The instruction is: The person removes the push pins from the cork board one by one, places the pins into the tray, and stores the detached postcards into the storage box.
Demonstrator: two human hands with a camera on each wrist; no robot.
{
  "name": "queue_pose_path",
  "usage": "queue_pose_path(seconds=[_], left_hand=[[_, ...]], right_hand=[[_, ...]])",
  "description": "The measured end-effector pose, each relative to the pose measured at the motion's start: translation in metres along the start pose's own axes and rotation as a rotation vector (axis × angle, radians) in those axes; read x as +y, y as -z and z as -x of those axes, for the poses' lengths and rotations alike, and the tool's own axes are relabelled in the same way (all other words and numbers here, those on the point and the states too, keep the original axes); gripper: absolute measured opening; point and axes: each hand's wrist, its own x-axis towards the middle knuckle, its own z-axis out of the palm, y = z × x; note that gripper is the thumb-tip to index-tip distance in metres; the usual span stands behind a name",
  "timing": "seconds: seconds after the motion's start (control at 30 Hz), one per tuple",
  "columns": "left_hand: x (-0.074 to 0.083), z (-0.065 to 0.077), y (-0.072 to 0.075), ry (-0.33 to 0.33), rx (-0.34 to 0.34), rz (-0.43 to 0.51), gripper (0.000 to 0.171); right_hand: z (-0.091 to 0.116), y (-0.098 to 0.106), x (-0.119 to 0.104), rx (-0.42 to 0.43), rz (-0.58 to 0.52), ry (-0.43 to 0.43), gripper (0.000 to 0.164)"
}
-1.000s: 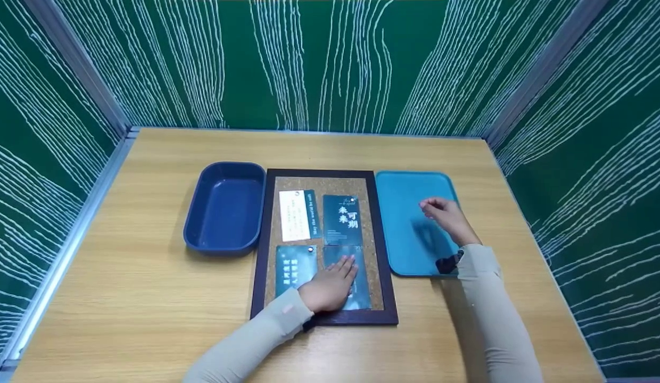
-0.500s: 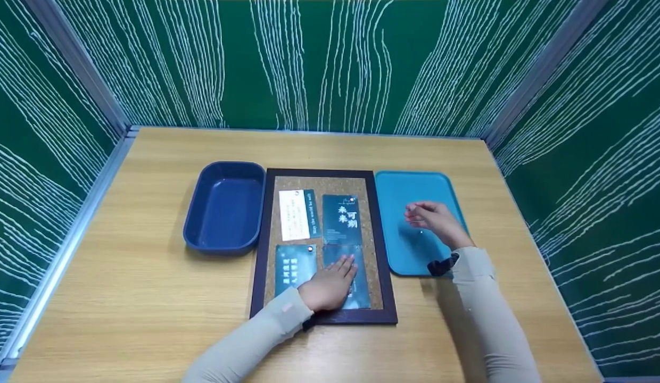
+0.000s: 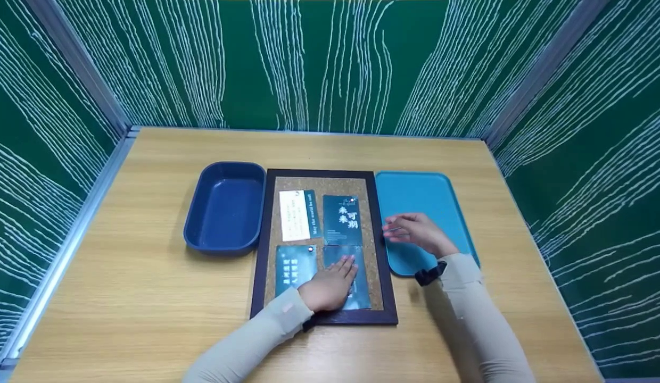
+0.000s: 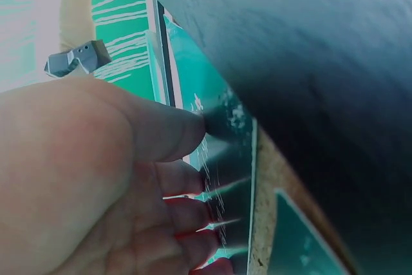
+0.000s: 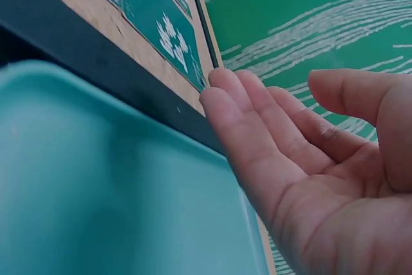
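My left hand (image 3: 330,284) lies with straight fingers on the lower right teal card (image 3: 359,295) of a framed corkboard (image 3: 373,266), covering part of it. In the left wrist view its fingertips rest along the card's surface (image 4: 222,152). Three other cards are on the cork: a white-and-teal one (image 3: 295,215), a teal one with large white characters (image 3: 340,223) and a lower left one (image 3: 295,268). Small pins show at their top corners. My right hand (image 3: 418,231) hovers over the blue tray, fingertips close to the frame's right side. Its fingers are loosely bent, with nothing visible between them and the thumb.
A light blue tray (image 3: 415,191) lies against the board's right side. On the left stands a deep dark blue bin (image 3: 226,213), close to the frame. Green walls with white lines (image 3: 335,64) enclose the wooden table (image 3: 149,298) at the back and sides.
My right hand has moved left and a little toward me, from the middle of the tray to the board's right edge. My left hand has stayed on the card.
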Motion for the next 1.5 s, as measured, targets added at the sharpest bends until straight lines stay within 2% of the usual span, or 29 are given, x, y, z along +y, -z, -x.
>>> queue_pose_path(seconds=[0.43,0.7,0.87,1.07,1.27,1.5], left_hand=[[-0.001,0.0,0.001,-0.006,-0.005,0.036,0.053],[-0.003,0.0,-0.001,-0.031,0.024,-0.005,0.055],[-0.003,0.001,-0.001,-0.03,0.015,0.009,0.055],[-0.004,0.001,0.0,-0.027,0.012,0.02,0.055],[-0.004,0.001,0.0,-0.023,0.004,0.025,0.054],[-0.004,-0.001,-0.001,-0.016,-0.006,0.044,0.054]], right_hand=[[-0.003,-0.024,0.011,-0.097,-0.063,-0.062,0.04],[-0.002,-0.03,0.02,-0.203,-0.133,-0.045,0.041],[-0.002,-0.033,0.023,-0.238,-0.142,-0.041,0.044],[-0.003,-0.036,0.027,-0.239,-0.151,-0.057,0.046],[-0.003,-0.038,0.029,-0.188,-0.156,-0.088,0.045],[-0.001,-0.041,0.032,-0.166,-0.254,-0.116,0.049]])
